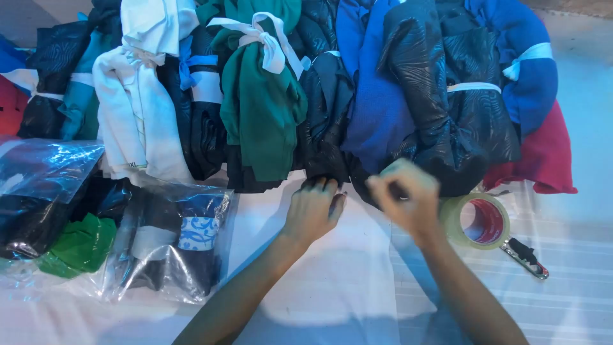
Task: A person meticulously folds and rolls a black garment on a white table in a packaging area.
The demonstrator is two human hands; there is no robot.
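My left hand rests palm down at the near edge of a black patterned cloth bundle, its fingertips touching the fabric. My right hand is closed in a loose fist on the lower edge of the big black bundle just to the right; motion blur hides what sits between its fingers. Both bundles lie in a row of tied fabric bundles: green, white, blue.
A roll of clear tape with a red core lies right of my right hand, a small cutter beside it. Clear plastic bags with folded clothes sit at the left. Red cloth lies at the right end.
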